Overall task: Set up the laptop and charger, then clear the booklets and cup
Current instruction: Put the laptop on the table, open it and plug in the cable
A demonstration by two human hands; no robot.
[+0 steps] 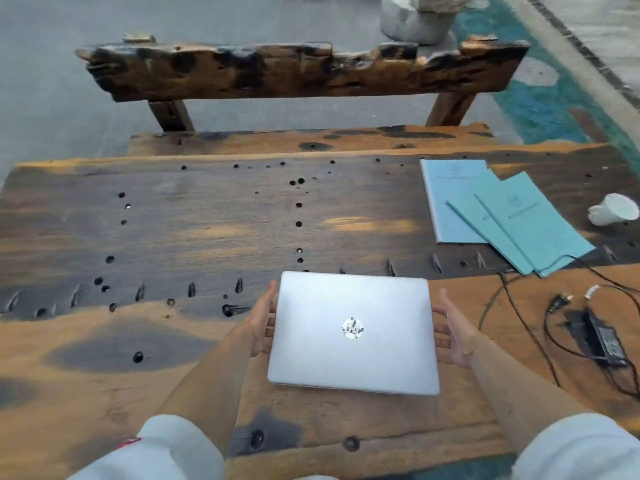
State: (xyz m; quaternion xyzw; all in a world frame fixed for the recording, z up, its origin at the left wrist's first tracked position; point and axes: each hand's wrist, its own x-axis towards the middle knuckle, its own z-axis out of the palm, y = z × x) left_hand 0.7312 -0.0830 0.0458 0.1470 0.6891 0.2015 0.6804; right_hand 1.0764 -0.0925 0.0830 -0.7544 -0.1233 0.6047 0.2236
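A closed silver laptop (353,332) sits at the near middle of the wooden table (207,209). My left hand (263,323) is against its left edge with fingers tucked at the side. My right hand (453,336) meets the right edge, fingers spread. The black charger brick (604,337) and its tangled cable (512,306) lie on the table to the right of the laptop. Three light blue booklets (502,216) overlap at the far right, the cable crossing the nearest one. A white cup (614,209) lies on its side beyond them, by the right edge.
The table is rough dark wood with many holes and notches. A wooden bench (301,69) stands behind the table's far edge. A grey sack (415,19) rests on the floor past the bench.
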